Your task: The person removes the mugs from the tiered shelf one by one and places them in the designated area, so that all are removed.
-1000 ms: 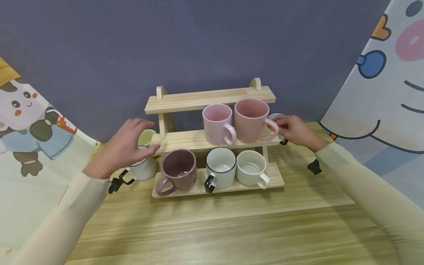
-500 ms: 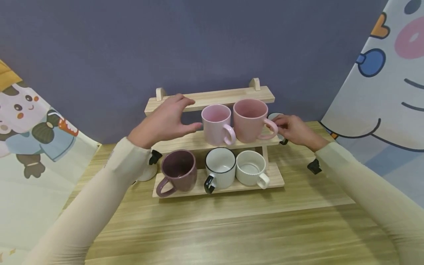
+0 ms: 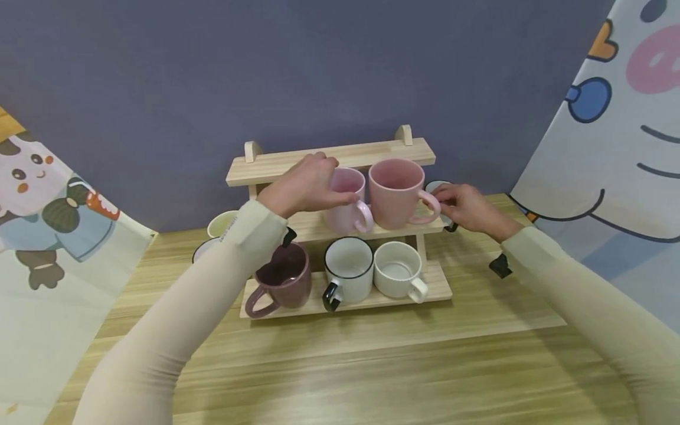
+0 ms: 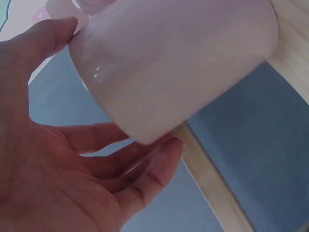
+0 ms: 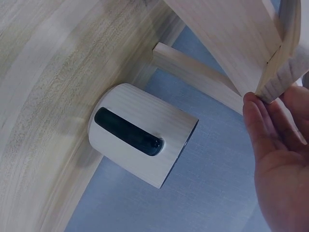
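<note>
One pale pink mug [image 3: 344, 219], left fingers [image 4: 155, 173] curled round it, right fingers [image 5: 256, 125] pinching shelf [image 3: 310, 225]

Front row's got a purple mug [image 3: 293, 284], a black-rimmed mug [image 3: 352, 277] and a cream mug [image 3: 394, 276], all upright, the last two right beside each other. Salmon mug [image 3: 394, 198] sits higher up behind them. Off to the left there's a yellowish mug [image 3: 220, 224] plus a mostly hidden white mug [image 3: 205, 250]. Over right, a dark-handled mug [image 5: 154, 123] stands on the woodgrain counter [image 3: 372, 369]. Backdrop [image 3: 319, 71]'s plain blue-grey, with a cartoon cloth on the left [image 3: 64, 227] and another on the right [image 3: 627, 165].
</note>
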`<state>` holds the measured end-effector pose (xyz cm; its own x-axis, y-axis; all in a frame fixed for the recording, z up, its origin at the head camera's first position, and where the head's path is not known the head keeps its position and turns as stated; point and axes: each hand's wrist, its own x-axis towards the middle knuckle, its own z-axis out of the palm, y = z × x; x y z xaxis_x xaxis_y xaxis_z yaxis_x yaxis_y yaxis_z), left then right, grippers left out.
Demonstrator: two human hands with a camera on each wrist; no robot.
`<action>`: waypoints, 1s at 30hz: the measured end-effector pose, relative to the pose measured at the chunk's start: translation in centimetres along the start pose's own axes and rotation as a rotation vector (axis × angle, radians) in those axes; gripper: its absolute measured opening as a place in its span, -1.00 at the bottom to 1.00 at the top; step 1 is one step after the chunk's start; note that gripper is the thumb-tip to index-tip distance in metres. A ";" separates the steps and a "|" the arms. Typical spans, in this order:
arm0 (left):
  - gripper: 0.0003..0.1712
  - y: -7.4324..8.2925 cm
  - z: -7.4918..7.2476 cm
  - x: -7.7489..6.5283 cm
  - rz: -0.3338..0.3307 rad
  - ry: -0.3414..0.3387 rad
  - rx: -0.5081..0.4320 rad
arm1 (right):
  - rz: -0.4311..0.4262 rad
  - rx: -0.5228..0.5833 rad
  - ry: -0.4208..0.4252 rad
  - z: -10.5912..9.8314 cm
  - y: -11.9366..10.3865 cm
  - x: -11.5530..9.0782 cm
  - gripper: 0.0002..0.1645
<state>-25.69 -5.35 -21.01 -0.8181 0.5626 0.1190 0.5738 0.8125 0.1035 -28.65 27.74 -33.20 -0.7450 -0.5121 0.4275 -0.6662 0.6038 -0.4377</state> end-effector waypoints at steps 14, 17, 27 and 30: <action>-0.46 -0.6 0.0 -0.1 0.011 0.099 -0.060 | -0.029 -0.003 0.008 0.1 0.2 0.1 -0.84; -0.42 -1.0 -0.6 -0.8 -0.017 0.117 -0.080 | -0.031 -0.006 0.010 0.0 0.3 0.1 -0.84; -0.28 -2.6 -4.0 -4.2 -0.124 0.166 -0.128 | 0.015 -0.019 -0.014 -0.2 0.9 0.1 -0.84; -0.28 -3.4 -4.8 -5.7 -0.137 0.183 -0.117 | 0.012 -0.017 -0.017 -0.2 0.8 0.1 -0.83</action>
<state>-22.75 -12.02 -17.33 -0.8742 0.4025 0.2716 0.4670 0.8500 0.2436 -29.20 28.30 -33.34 -0.7535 -0.5150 0.4087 -0.6566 0.6203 -0.4291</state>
